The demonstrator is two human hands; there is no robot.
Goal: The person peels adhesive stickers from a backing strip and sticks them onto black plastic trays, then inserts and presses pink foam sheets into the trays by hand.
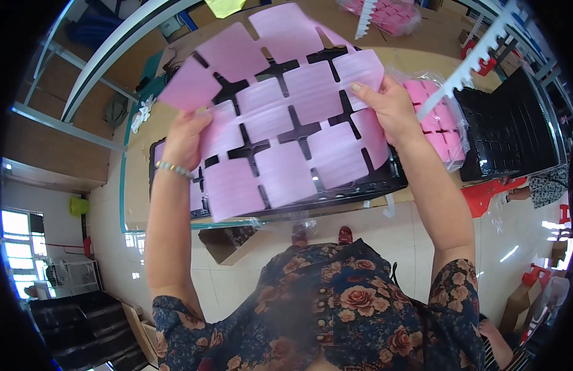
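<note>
holding a pink foam sheet up in front of you, you have it spread between both hands above the black tray on the wooden table. in the head view, the sheet is cut into squarish flaps joined at their corners, with cross-shaped slots between them through which the dark tray shows. its long axis runs on a slant from lower left, near your waist side, up toward the upper right and the far side of the table; the far flaps curl and lift away from you, one loose flap sticking out at upper left. your left hand is closed on the left edge of the sheet, fingers tucked behind the foam and a beaded bracelet at the wrist. your right hand pinches the right edge, thumb on the top face and fingers underneath. the lower edge of the sheet hangs over the near rim of the tray; whether it touches it, you cannot tell from here. just right of your right hand lies a clear bag of pink foam pieces, with a white toothed strip slanting above it and a stack of black trays beyond.
</note>
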